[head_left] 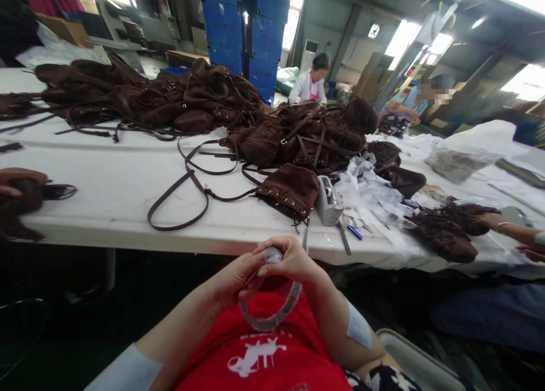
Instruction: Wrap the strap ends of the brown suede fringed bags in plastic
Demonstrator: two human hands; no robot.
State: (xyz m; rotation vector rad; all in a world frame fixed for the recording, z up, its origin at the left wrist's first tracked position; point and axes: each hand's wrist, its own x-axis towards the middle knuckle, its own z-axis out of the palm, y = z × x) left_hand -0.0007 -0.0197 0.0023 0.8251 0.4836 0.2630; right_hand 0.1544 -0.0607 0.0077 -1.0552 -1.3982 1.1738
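Note:
My left hand (248, 273) and my right hand (288, 258) meet in front of my red shirt, below the table's front edge. Both are closed on a dark strap (272, 322) that seems wrapped in thin, pale film. A loop of it curves down beneath my hands, and a greyish part shows between my fingers. How its ends lie inside my grip is hidden. Just beyond, on the table, a small brown drawstring bag (288, 191) lies on its side with metal eyelets along its mouth. Its long thin strap (176, 227) loops out to the left.
A grey tape dispenser (327, 202), a blue pen cap (355, 232) and white strips (368, 195) lie right of the bag. Brown bags (149, 99) are heaped behind on the white table (106, 209). Co-workers' hands hold brown pieces at both sides; other people work farther back.

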